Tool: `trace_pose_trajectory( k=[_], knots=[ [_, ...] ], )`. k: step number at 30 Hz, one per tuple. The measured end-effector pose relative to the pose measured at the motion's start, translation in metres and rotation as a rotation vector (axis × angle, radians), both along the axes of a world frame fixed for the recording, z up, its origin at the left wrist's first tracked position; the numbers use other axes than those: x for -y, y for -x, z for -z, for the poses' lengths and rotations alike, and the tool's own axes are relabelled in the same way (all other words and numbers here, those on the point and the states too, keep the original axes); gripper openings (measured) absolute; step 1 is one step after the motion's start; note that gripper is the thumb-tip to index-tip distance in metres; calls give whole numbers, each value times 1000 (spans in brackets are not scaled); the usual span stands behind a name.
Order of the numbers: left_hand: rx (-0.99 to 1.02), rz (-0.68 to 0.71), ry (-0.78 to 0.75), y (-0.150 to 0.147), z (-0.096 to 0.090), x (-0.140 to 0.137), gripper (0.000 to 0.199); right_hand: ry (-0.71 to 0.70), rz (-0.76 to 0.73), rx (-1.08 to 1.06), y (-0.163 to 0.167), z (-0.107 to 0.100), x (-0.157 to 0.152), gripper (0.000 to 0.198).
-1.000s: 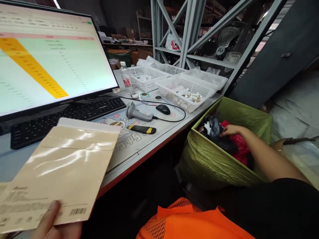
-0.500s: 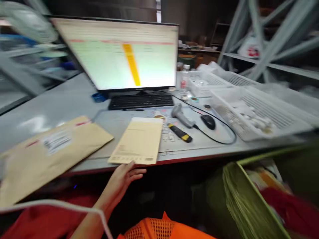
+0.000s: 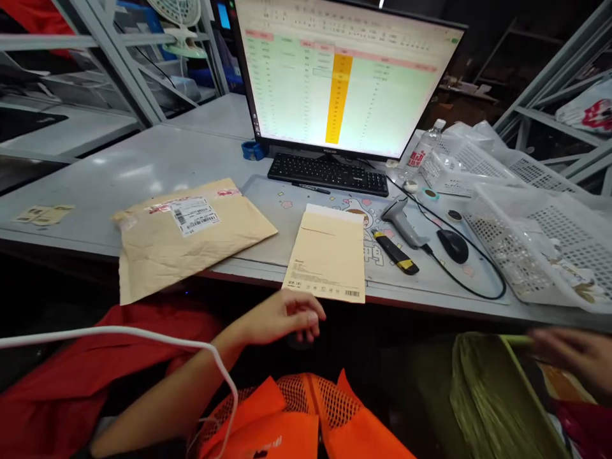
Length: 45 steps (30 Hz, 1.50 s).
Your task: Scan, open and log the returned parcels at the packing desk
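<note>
My left hand (image 3: 282,315) hovers just below the front edge of the desk, fingers loosely curled and holding nothing. Close above it lies a small yellowish paper envelope (image 3: 327,255), its printed lower edge slightly past the desk edge and a white strip along its top. To the left, a larger brown padded mailer (image 3: 191,236) with a barcode label and red tape overhangs the desk. At the far right my right hand (image 3: 576,357) is smeared by motion above a bin with a green liner (image 3: 492,389); its fingers cannot be made out clearly.
A monitor (image 3: 373,95) and keyboard (image 3: 329,173) stand at the back. Right of the envelope lie a box cutter (image 3: 395,252), a barcode scanner (image 3: 404,223) and a mouse (image 3: 452,246). White plastic baskets (image 3: 540,236) and a bottle (image 3: 423,153) are farther right. A white cord (image 3: 143,331) crosses the left forearm.
The view has turned left. My left hand has come off the envelope's lower edge and its fingers have curled. My right hand has come into view over the bin.
</note>
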<state>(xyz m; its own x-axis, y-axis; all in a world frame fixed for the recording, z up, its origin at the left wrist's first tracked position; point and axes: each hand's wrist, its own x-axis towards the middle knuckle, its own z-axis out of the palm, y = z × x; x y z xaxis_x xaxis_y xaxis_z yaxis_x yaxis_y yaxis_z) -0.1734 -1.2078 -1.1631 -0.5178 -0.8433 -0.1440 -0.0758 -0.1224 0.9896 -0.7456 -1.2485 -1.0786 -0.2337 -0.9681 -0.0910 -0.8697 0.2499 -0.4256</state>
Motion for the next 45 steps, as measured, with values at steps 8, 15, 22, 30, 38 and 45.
trace_pose_trajectory(
  k=[8,15,22,30,38,45],
  knots=[
    [984,-128,671,-2,7,47,92,143,-303,-252,-219,-19,143,66],
    [1160,-427,532,0,20,48,89,7,-56,-355,-288,29,214,71],
    [1125,-383,563,-20,14,62,90,-277,-408,-108,-281,-51,170,28],
    [1092,-354,584,-33,13,69,90,-553,-710,-3,-303,-82,124,33],
    [1040,-358,591,-45,17,63,86,79,-340,-339,-272,1,199,36],
    [1002,-400,569,-41,19,62,86,194,-150,-386,-275,32,205,57]
  ],
)
